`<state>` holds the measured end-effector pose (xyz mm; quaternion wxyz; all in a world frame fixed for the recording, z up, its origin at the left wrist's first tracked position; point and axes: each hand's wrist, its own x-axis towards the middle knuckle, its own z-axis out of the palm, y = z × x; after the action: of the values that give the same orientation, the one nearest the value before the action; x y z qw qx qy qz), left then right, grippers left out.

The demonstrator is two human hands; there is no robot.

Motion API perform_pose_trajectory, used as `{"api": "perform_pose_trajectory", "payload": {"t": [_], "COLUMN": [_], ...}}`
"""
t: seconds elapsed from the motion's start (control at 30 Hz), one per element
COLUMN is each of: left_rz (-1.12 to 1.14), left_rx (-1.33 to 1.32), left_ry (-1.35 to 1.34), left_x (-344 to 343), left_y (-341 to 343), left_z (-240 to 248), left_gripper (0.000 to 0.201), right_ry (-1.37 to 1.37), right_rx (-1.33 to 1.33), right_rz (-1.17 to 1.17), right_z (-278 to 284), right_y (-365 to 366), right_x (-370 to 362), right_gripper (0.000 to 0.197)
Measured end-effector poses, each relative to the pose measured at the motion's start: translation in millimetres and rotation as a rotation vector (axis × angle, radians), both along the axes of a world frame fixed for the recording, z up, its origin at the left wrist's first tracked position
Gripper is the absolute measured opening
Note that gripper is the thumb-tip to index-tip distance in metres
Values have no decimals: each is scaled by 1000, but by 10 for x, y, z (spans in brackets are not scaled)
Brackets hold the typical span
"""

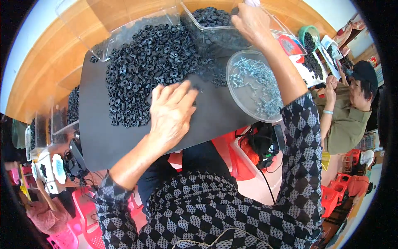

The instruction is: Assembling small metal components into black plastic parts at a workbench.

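Observation:
My left hand [172, 114] reaches over the dark mat [209, 118] at the near right side of a big pile of small black plastic parts [151, 58]. Its fingers are apart and bent downward, slightly smeared by motion, and no part shows in them. At the top edge, my right hand [252, 23] is over the rim of a clear plastic box [215, 28] that holds more black parts. Those fingers are curled, and a pale bit shows beside them; what they hold, if anything, is hidden. Below my right forearm sits a round clear tub [232, 89] of small metal springs [261, 85].
Another clear box [103, 52] lies tipped behind the pile. Right of the table, a co-worker [348, 112] in a dark cap sits by a green bowl [306, 31] and more black parts. Red stools [329, 199] and a pink chair [89, 220] stand around.

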<state>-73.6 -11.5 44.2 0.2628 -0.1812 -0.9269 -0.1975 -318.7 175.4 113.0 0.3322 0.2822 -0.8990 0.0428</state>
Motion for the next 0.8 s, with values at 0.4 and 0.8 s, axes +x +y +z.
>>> {"api": "perform_pose_trajectory", "payload": {"t": [0.4,0.8], "left_rz": [-186,-302], "left_rx": [-215,-170], "left_ry": [-169,-241], "left_x": [-1021,-1145], "left_y": [352,390], "left_z": [-256,-292], "left_gripper": [61,62], "right_ry": [251,-149], "right_rx": [-173,16], "right_rz": [270,281], "right_z": [-134,-790], "right_y": [277,637], "right_x": [842,1991], "right_gripper": [31,15]}}
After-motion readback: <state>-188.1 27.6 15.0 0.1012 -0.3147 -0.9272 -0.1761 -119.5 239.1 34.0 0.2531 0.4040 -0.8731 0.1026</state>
